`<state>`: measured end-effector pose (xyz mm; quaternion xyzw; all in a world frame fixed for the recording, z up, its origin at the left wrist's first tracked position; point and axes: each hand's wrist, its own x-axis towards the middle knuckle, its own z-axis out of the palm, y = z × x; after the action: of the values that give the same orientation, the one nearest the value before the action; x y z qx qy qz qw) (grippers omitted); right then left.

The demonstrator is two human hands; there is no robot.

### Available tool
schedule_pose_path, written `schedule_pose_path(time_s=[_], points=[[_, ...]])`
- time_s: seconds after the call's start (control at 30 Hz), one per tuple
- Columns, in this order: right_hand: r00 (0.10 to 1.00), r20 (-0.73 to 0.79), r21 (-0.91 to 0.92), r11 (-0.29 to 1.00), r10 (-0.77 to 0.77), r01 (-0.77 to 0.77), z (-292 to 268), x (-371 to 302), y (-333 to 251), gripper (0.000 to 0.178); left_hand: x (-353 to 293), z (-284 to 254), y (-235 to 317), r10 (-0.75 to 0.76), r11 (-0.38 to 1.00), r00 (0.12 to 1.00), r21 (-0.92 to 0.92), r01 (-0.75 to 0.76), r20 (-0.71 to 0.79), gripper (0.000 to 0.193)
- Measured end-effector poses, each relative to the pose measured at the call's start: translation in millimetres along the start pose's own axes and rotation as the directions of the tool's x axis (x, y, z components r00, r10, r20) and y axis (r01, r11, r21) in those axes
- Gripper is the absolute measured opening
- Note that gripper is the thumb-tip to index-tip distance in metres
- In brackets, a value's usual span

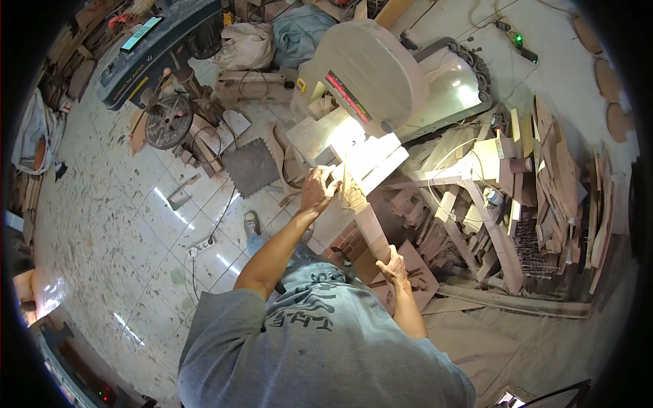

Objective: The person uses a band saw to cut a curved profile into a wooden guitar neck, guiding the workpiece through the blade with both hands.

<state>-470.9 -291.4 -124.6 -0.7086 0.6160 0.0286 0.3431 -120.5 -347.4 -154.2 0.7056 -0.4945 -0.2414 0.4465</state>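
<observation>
A long pale wooden piece [367, 221] lies across the bright table of a beige band saw [364, 81]. My left hand [318, 189] presses on the far end of the piece, close to the saw's blade area. My right hand [396, 265] grips the near end of the same piece, just in front of my grey shirt. The blade itself is lost in the glare on the saw table [381, 160].
A dark drill press [153, 51] stands at the back left over a tiled floor [115, 224] with a cable and power strip. Stacks of cut wooden offcuts [544, 190] crowd the right side. Cloth bags [248, 44] lie behind the saw.
</observation>
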Motion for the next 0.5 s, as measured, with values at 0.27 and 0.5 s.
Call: schedule_pose_path(time_s=[0.27, 0.5], points=[[0.999, 0.008, -0.019, 0.999, 0.036, -0.036, -3.0, 4.8, 2.4, 0.062, 2.3, 6.3, -0.1, -0.004, 1.000, 0.999, 0.014, 0.004, -0.033, 0.046], [1.000, -0.008, 0.010, 1.000, -0.014, 0.014, -1.2, 12.6, 12.3, 0.062, 3.5, 7.7, 2.2, -0.019, 0.999, 0.999, 0.042, 0.021, -0.039, 0.048]])
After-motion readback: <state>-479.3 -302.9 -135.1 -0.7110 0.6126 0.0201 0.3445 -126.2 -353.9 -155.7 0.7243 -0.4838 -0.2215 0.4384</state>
